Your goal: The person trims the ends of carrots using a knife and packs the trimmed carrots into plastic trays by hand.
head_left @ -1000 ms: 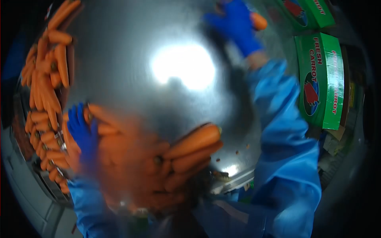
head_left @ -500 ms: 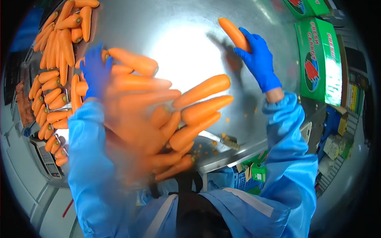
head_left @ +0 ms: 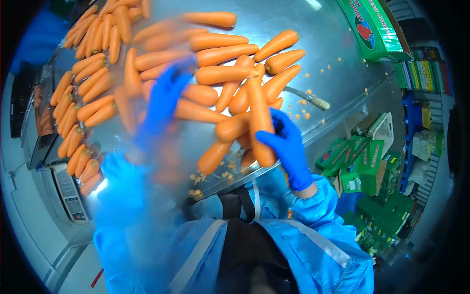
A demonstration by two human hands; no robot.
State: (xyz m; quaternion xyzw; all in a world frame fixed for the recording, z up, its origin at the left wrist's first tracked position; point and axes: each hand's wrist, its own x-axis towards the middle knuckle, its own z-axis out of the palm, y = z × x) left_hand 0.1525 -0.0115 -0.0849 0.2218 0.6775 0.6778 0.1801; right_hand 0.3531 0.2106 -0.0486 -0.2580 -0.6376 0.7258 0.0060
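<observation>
In a blue glove, my right hand (head_left: 286,147) is closed around the lower part of a large carrot (head_left: 259,117) near the table's front edge. This carrot's narrow end points away from me, over the loose pile. My left hand (head_left: 169,95), also gloved in blue, is over the left part of the pile, among several carrots; a carrot (head_left: 201,94) lies just right of it. A blurred patch smears that hand, so its grip cannot be made out. More carrots (head_left: 225,54) lie crosswise beyond both hands.
Carrots (head_left: 93,90) lie in rows on the left, beside a scale (head_left: 68,188). A knife (head_left: 316,101) and orange scraps (head_left: 300,104) lie on the metal table (head_left: 333,63). Green carrot boxes (head_left: 372,29) stand at the far right, with others (head_left: 362,169) below the table edge.
My right hand has come from the far right down to the front edge, with a carrot in it. The whole view has shifted, and the loose carrots now sit differently.
</observation>
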